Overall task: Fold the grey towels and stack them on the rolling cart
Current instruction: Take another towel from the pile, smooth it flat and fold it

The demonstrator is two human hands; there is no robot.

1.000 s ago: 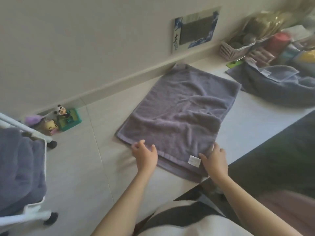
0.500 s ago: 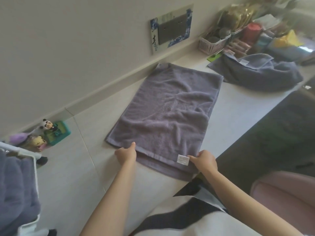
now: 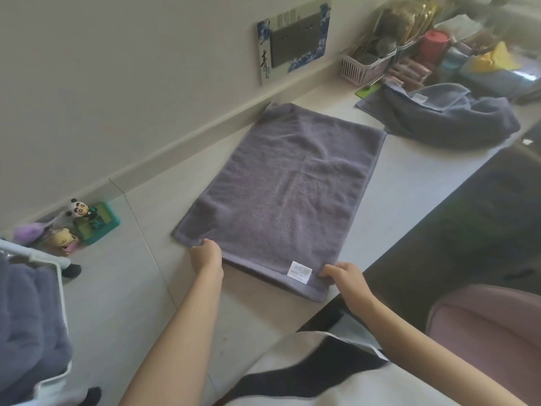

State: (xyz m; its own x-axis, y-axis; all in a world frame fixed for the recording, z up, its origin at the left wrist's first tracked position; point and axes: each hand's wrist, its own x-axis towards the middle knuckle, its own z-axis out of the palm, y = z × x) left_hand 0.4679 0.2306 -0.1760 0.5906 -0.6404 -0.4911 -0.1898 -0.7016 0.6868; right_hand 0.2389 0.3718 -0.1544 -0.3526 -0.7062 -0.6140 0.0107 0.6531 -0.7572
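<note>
Here the grey towel [image 3: 281, 197] lies flat on the pale counter [image 3: 409, 183], its far edge close to the wall and its near edge overhanging slightly toward the counter's front edge. Bare counter lies open to the left of the towel and between it and the rumpled towel pile [image 3: 448, 118] on the right. The left hand [image 3: 206, 254] closes its grip on the near left corner, fingers curled over the hem. The right hand [image 3: 344, 273] pinches the near right corner, just beside the white label [image 3: 299, 271]. Both forearms reach forward. At the far left, the white rolling cart [image 3: 60, 288] holds folded grey towels [image 3: 26, 326]. Small figurines [image 3: 79, 221] stand by the wall; a pink basket [image 3: 366, 65] sits beyond the pile.
</note>
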